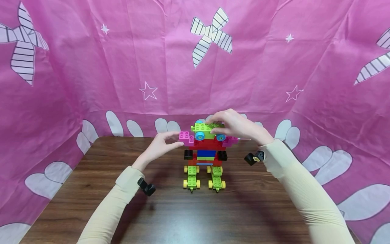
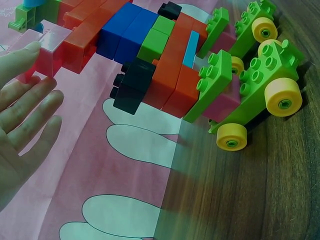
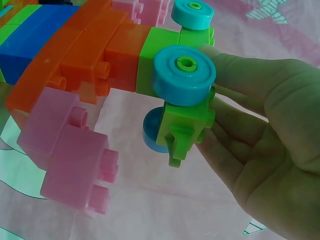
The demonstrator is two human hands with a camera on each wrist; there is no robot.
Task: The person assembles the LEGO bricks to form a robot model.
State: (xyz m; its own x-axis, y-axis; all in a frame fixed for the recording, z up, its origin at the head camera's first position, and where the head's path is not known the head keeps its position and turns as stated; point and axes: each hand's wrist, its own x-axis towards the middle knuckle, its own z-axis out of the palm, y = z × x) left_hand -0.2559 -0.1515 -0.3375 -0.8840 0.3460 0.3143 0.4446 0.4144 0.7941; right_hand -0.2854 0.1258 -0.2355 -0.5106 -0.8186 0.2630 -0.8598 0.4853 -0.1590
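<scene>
A toy figure built of large building blocks stands upright on the table, its body made of red blocks [image 1: 201,145] and blue blocks [image 1: 206,154]. At its left side, my left hand [image 1: 159,145] pinches a pink block [image 2: 52,46] between thumb and fingers; the other fingers are spread. On top sits a green wheeled base [image 1: 201,127] with blue wheels [image 3: 182,75]. My right hand [image 1: 237,125] holds this base from above, thumb and fingertips at its studded top. Stepped pink blocks [image 3: 75,150] stick out on the figure's right side.
Two green wheeled bases [image 1: 192,181] with yellow wheels [image 2: 284,97] form the feet on the brown wooden table [image 1: 122,210]. Black blocks [image 2: 131,86] jut from the body's sides. A pink patterned cloth [image 1: 128,67] hangs behind and around the table.
</scene>
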